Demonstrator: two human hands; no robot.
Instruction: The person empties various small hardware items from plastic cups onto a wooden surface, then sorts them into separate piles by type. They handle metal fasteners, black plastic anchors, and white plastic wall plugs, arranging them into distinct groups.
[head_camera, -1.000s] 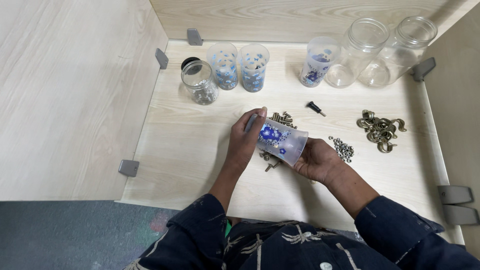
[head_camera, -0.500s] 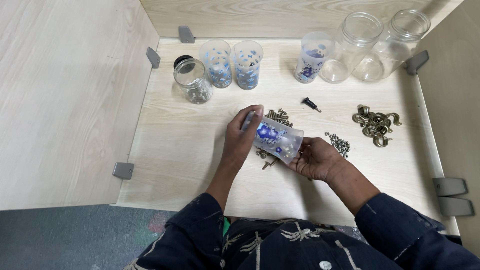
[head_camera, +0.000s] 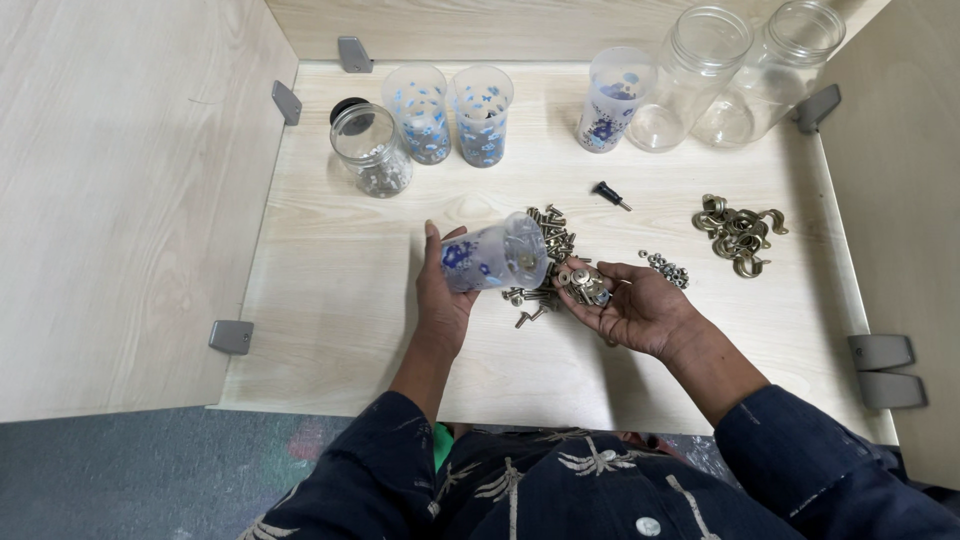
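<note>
Screw pile (head_camera: 545, 262) lies between tipped cup (head_camera: 495, 254) and hooks (head_camera: 738, 232).

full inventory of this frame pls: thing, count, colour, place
held cup: 1, clear with blue print, tipped on its side in left hand
cups: 3, clear with blue print, upright along back
small jar: 1, clear glass, back left, small metal bits inside
large jars: 2, clear, back right
screws: pile, brass-coloured, table centre
washers: handful, brass-coloured, on right palm
nuts: small cluster, silver, right of hands
hooks: pile, brass-coloured, right
black bit: 1, behind screws
table: 1, pale wood, walled
left hand: holds held cup
right hand: open, palm up
</note>
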